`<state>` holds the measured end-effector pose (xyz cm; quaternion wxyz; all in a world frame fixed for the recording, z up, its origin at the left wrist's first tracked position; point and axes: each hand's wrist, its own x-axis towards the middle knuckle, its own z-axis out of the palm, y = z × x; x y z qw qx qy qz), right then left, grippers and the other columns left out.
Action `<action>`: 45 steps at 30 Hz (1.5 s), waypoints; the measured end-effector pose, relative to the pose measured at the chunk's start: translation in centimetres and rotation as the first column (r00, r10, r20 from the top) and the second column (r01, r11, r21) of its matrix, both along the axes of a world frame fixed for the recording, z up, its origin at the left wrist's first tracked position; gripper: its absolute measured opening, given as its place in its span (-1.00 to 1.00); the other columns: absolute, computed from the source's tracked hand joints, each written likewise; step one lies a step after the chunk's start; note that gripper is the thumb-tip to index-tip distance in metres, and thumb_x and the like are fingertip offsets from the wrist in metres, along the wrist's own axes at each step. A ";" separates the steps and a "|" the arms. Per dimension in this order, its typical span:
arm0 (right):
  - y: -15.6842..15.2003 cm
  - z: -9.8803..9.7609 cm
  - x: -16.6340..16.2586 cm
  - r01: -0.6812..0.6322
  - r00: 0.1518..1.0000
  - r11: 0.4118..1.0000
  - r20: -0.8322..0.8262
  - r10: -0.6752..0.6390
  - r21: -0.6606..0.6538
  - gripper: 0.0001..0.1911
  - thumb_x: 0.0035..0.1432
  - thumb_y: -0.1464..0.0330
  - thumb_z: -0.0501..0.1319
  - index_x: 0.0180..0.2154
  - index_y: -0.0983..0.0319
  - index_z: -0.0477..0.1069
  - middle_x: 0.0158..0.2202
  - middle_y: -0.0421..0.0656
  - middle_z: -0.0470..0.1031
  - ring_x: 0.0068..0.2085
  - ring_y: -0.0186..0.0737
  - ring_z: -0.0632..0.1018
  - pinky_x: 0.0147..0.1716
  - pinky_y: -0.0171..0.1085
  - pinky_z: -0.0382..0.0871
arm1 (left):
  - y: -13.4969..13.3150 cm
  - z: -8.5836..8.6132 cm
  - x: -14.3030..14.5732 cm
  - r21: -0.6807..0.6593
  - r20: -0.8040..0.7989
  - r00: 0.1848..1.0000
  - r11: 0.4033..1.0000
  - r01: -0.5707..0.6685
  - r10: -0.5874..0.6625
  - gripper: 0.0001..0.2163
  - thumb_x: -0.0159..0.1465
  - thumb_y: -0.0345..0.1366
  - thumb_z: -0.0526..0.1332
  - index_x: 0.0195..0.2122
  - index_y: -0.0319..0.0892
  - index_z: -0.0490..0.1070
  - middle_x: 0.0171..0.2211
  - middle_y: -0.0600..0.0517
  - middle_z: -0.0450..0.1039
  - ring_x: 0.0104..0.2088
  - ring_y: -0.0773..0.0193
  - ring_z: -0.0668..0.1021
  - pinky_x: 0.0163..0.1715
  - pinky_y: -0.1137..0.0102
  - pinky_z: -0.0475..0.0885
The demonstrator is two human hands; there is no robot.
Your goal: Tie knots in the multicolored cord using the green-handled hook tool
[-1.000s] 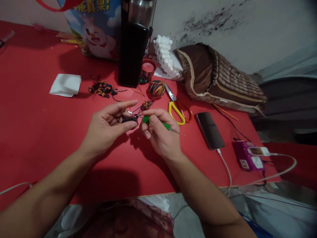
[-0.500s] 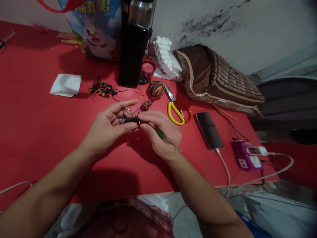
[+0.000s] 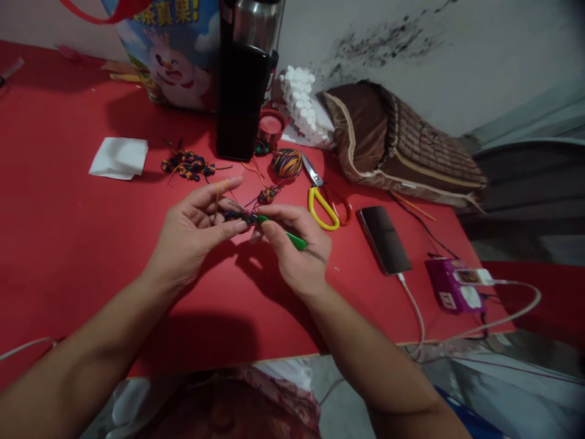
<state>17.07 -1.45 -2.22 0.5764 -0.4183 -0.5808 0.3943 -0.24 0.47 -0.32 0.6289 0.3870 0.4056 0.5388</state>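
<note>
My left hand (image 3: pixel 194 228) pinches a small dark knotted yarn piece (image 3: pixel 237 216) between thumb and fingers, with orange yarn looped over the raised forefinger. My right hand (image 3: pixel 295 244) grips a green-handled crochet hook (image 3: pixel 289 238), its tip at the yarn piece. Multicoloured strands run from the work up to a small yarn knot (image 3: pixel 267 195) and a yarn ball (image 3: pixel 287 163) on the red table (image 3: pixel 68 231).
Yellow-handled scissors (image 3: pixel 320 201) and a dark phone (image 3: pixel 382 239) on a charging cable lie right of my hands. A black flask (image 3: pixel 241 91), a red lid, a white tissue (image 3: pixel 119 157), finished yarn pieces (image 3: pixel 186 166), a printed bag and a brown cushion (image 3: pixel 402 146) stand behind.
My right hand has pushed the hook forward into the yarn piece and turned it slightly; the hands have drifted a little left. The left hand keeps its pinch.
</note>
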 end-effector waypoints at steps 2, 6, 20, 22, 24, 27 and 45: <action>0.2 -0.1 -0.1 0.002 0.999 0.999 -0.036 -0.004 -0.044 -0.71 0.35 0.08 0.39 -0.10 0.14 0.59 -0.35 -0.23 0.68 -0.41 -0.29 0.67 -0.33 -0.24 0.63 | 0.1 0.0 -0.1 0.014 -0.018 1.000 1.000 0.007 -0.006 -0.49 0.08 -0.48 0.57 0.09 -0.08 0.67 -0.34 0.10 0.61 -0.29 0.33 0.66 -0.17 0.45 0.64; 0.5 -0.3 -0.3 -0.003 0.997 0.994 -0.083 -0.005 -0.106 -0.67 0.35 0.02 0.36 -0.14 0.14 0.57 -0.35 -0.22 0.68 -0.42 -0.28 0.67 -0.34 -0.22 0.62 | 0.3 -0.1 -0.2 -0.012 -0.005 1.000 1.000 0.003 -0.003 -0.48 0.04 -0.51 0.57 0.06 -0.12 0.69 -0.39 0.11 0.61 -0.32 0.34 0.67 -0.19 0.46 0.64; 0.5 -0.3 -0.1 -0.117 0.987 0.988 -0.124 0.104 -0.101 -0.75 0.34 0.10 0.40 -0.17 0.15 0.62 -0.34 -0.23 0.66 -0.42 -0.35 0.62 -0.31 -0.27 0.59 | 0.3 -0.2 -0.2 -0.189 0.121 0.992 0.980 0.069 -0.046 -0.56 0.00 -0.54 0.53 -0.09 -0.03 0.76 -0.23 0.06 0.67 -0.35 0.36 0.63 -0.30 0.45 0.62; 0.3 -0.1 -0.2 -0.165 0.982 0.981 -0.112 0.153 -0.100 -0.77 0.34 0.13 0.41 -0.17 0.15 0.63 -0.34 -0.23 0.66 -0.41 -0.34 0.63 -0.32 -0.27 0.61 | 0.4 -0.2 -0.3 -0.243 0.174 0.983 0.965 0.101 -0.059 -0.59 -0.03 -0.57 0.52 -0.15 -0.07 0.77 -0.23 0.05 0.68 -0.39 0.39 0.62 -0.37 0.49 0.60; 0.3 0.0 -0.2 -0.180 0.979 0.978 -0.114 0.169 -0.100 -0.78 0.34 0.14 0.41 -0.16 0.15 0.63 -0.33 -0.24 0.66 -0.40 -0.35 0.64 -0.32 -0.28 0.61 | 0.6 -0.2 -0.4 -0.278 0.228 0.971 0.952 0.129 -0.065 -0.58 -0.06 -0.59 0.51 -0.17 -0.08 0.77 -0.24 0.04 0.69 -0.40 0.38 0.64 -0.37 0.51 0.61; 0.4 -0.1 -0.2 -0.150 0.981 0.985 -0.140 0.136 -0.089 -0.80 0.35 0.14 0.41 -0.18 0.13 0.64 -0.32 -0.24 0.67 -0.42 -0.36 0.64 -0.30 -0.27 0.62 | 0.6 0.1 -0.5 -0.289 0.284 0.956 0.944 0.156 -0.071 -0.55 -0.07 -0.59 0.51 -0.13 -0.10 0.76 -0.25 0.03 0.71 -0.34 0.34 0.68 -0.33 0.51 0.63; 0.6 -0.7 -0.1 -0.090 0.969 0.992 -0.236 0.067 -0.089 -0.82 0.33 0.16 0.43 -0.17 0.11 0.65 -0.40 -0.29 0.62 -0.45 -0.37 0.59 -0.42 -0.31 0.51 | 0.4 0.4 -0.5 -0.161 0.178 0.983 0.984 0.074 -0.045 -0.46 0.04 -0.52 0.59 0.08 -0.04 0.71 -0.39 0.08 0.67 -0.43 0.40 0.61 -0.43 0.58 0.48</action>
